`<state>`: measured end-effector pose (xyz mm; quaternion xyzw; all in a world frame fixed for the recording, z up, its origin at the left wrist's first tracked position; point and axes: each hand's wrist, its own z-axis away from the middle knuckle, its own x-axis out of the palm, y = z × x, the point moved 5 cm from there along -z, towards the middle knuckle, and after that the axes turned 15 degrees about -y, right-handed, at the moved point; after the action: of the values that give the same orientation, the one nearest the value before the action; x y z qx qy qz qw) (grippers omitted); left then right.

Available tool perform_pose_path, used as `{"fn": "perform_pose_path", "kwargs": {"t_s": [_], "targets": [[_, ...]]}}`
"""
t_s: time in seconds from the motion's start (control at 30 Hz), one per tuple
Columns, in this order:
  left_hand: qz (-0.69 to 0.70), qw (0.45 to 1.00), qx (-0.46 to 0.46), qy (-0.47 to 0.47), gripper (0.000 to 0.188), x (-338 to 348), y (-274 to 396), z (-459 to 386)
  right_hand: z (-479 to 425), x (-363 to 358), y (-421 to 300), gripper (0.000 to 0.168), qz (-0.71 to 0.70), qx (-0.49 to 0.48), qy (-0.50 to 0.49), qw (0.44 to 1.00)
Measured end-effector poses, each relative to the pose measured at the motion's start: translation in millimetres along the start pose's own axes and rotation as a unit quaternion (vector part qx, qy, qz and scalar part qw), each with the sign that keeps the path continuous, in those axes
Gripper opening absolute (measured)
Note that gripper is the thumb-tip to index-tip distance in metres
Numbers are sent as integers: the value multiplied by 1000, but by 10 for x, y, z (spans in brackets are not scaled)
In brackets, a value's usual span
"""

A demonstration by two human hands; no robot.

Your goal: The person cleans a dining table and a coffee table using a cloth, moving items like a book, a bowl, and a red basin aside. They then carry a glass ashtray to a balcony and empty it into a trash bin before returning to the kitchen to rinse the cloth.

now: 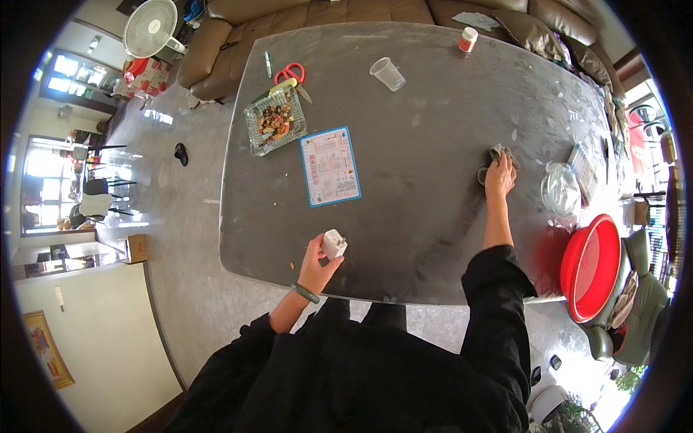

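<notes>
Between the thumb and fingers of my left hand (315, 266) is a white plug adapter (334, 243), its metal prongs facing right, near the table's front edge. My right hand (499, 176) presses a crumpled dark grey cloth (504, 151) onto the dark tabletop (417, 189) on the right side. Darker, wet-looking streaks run across the surface below that hand. A blue-edged printed card (330, 166) lies flat beyond my left hand. Behind it to the left, a clear plastic tray (275, 122) holds mixed food scraps or shells.
Red-handled scissors (291, 73), a marker (268, 64), a clear plastic cup (387, 74) and a red-and-white jar (468, 40) stand or lie farther back. At right are a glass bowl (561, 189) and a red basin (590, 268) at the table's edge. A brown sofa (357, 12) borders the far side.
</notes>
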<state>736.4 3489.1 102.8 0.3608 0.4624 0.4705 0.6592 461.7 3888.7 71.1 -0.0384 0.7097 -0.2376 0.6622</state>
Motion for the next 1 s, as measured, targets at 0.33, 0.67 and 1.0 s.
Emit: {"fn": "perform_pose_path", "kwargs": {"t_s": [0.33, 0.67, 1.0], "targets": [[-27, 999, -34, 13, 60, -140, -141, 134, 703, 872, -1927, 31, 13, -283, -94, 954], [-99, 994, 53, -5, 59, 173, 416, -360, 2682, 336, -1244, 26, -99, -431, -277, 853], [-321, 939, 105, -61, 44, 1483, 993, -1504, 1627, -707, 977, 27, 42, -56, -33, 997]]}}
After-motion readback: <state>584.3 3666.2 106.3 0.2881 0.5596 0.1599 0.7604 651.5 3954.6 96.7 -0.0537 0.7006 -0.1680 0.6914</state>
